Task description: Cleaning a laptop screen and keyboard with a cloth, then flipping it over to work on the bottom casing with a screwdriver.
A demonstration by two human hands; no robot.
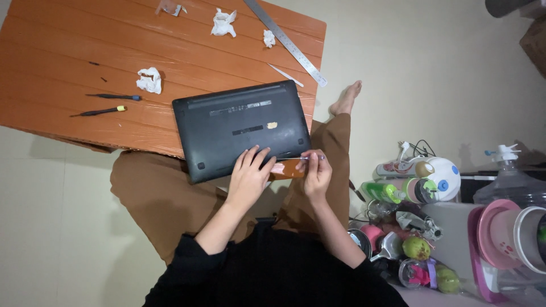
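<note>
Orange wood-grain planks make up the worktop (68,51), the largest thing here. A black laptop (242,128) lies upside down at its near right corner, overhanging the near edge above the person's lap. The left hand (248,177) rests flat on the laptop's near edge, fingers spread and gripping nothing. The right hand (316,175), just beside the laptop's near right corner, has its fingers closed on a thin tool (301,158) whose tip points at the laptop's edge. A long metal ruler (287,41) lies slanted along the right edge. Two screwdrivers (105,104) lie side by side near the left part of the near edge, and crumpled tissues (150,80) are scattered across the middle and far side.
</note>
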